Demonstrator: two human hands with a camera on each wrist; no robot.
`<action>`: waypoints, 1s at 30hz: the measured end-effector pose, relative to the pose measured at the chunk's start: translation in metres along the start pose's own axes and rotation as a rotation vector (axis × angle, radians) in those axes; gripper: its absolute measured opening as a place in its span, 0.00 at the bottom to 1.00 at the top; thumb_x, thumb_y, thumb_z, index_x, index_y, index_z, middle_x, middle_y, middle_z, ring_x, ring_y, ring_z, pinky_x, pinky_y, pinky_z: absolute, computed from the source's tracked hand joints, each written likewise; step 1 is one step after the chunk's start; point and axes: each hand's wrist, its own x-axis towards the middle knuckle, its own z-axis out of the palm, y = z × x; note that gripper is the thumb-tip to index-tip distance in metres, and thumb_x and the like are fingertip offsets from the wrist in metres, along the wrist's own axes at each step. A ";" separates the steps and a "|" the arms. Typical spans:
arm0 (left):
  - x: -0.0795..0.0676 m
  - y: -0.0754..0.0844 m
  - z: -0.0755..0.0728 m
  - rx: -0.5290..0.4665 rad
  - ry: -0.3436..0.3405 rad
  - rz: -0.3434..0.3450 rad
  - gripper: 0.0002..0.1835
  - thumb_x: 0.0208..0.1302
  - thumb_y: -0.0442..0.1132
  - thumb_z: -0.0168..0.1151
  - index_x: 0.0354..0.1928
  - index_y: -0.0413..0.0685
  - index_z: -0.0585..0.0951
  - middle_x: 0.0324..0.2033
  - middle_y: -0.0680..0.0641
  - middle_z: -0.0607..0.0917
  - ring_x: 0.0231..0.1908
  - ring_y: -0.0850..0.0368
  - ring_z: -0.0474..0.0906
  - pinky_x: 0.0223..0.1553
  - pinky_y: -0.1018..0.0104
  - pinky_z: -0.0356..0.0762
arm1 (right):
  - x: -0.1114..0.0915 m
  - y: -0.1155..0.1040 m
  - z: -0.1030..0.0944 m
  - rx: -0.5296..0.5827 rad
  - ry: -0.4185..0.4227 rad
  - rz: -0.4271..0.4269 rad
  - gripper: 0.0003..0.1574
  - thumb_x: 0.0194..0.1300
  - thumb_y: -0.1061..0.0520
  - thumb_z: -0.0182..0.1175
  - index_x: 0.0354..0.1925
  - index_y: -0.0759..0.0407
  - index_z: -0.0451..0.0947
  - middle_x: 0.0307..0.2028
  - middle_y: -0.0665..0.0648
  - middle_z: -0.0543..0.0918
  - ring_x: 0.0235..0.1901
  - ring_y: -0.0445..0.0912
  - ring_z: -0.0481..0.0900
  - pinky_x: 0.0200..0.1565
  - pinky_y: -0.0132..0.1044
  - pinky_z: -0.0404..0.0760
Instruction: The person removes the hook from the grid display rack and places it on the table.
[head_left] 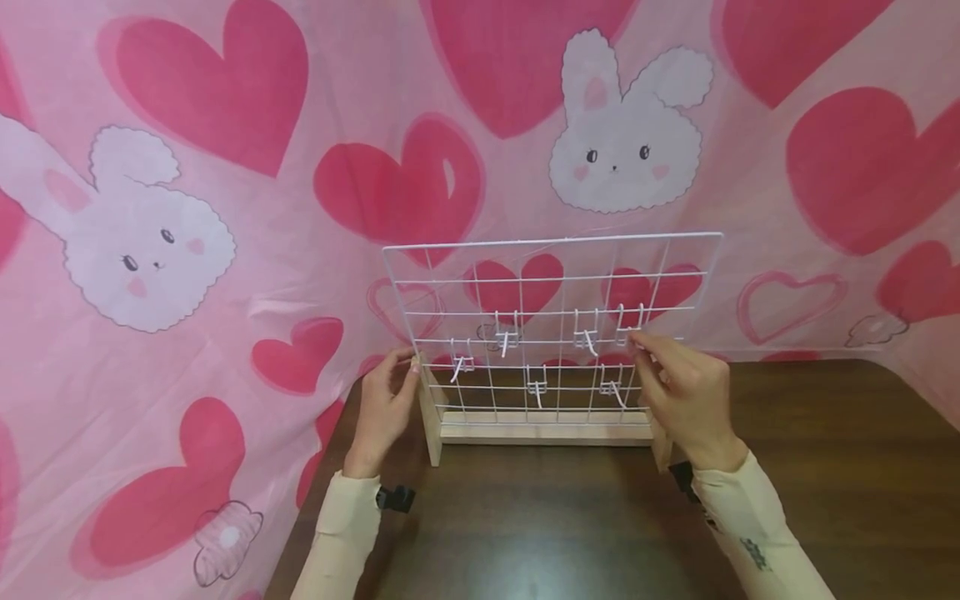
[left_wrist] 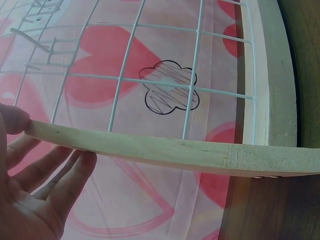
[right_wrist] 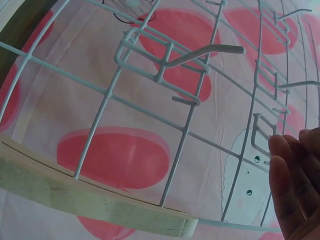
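A white wire grid panel [head_left: 555,241] stands in a wooden frame on the table, several small white wire hooks [head_left: 537,388] hung on it in two uneven rows. My left hand [head_left: 382,408] holds the upper end of the left wooden upright [left_wrist: 150,150], thumb on one face and fingers on the other. At the upper right of the hooks, my right hand [head_left: 693,400] pinches another wire hook [right_wrist: 254,131] at the grid; its prong is hidden behind my fingertips [right_wrist: 280,165]. A nearer hook [right_wrist: 164,65] sits across two upright wires, prong sticking out.
The wooden base bar [head_left: 547,432] joins the two uprights low down, close over the dark wooden table [head_left: 540,517]. Pink cloth [head_left: 300,250] with hearts and rabbits hangs behind and to the left. A small black wrist mount [head_left: 396,498] sits at my left sleeve.
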 end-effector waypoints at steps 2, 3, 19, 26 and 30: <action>0.001 0.000 0.000 -0.004 0.004 0.005 0.13 0.73 0.32 0.61 0.55 0.37 0.84 0.49 0.35 0.90 0.52 0.41 0.89 0.55 0.40 0.85 | 0.001 0.000 0.000 -0.001 0.004 -0.003 0.18 0.73 0.53 0.63 0.43 0.68 0.89 0.33 0.65 0.92 0.18 0.49 0.80 0.24 0.36 0.80; 0.001 0.000 0.000 -0.006 0.004 0.003 0.13 0.73 0.32 0.61 0.55 0.37 0.84 0.49 0.34 0.90 0.52 0.41 0.89 0.55 0.40 0.85 | 0.002 0.001 0.001 0.000 0.008 -0.005 0.18 0.74 0.53 0.62 0.43 0.68 0.89 0.32 0.64 0.92 0.17 0.48 0.80 0.24 0.36 0.80; 0.002 -0.003 0.000 0.035 -0.017 -0.001 0.14 0.74 0.36 0.62 0.55 0.37 0.84 0.50 0.36 0.90 0.52 0.43 0.89 0.50 0.47 0.87 | 0.005 -0.002 0.002 0.032 0.074 -0.007 0.16 0.71 0.55 0.64 0.43 0.67 0.89 0.33 0.65 0.92 0.17 0.49 0.79 0.24 0.39 0.77; 0.001 -0.005 -0.001 0.024 -0.026 -0.008 0.14 0.75 0.36 0.61 0.56 0.38 0.83 0.51 0.36 0.90 0.52 0.42 0.89 0.51 0.42 0.87 | 0.006 -0.009 -0.004 0.028 0.121 0.008 0.28 0.78 0.44 0.58 0.41 0.67 0.89 0.33 0.64 0.92 0.20 0.53 0.83 0.27 0.35 0.79; 0.001 -0.005 0.000 0.014 -0.028 -0.011 0.14 0.75 0.37 0.61 0.56 0.37 0.83 0.52 0.35 0.89 0.53 0.40 0.88 0.51 0.39 0.86 | 0.007 -0.012 -0.008 0.040 0.125 0.004 0.28 0.77 0.44 0.59 0.41 0.68 0.89 0.33 0.64 0.92 0.19 0.52 0.82 0.27 0.34 0.79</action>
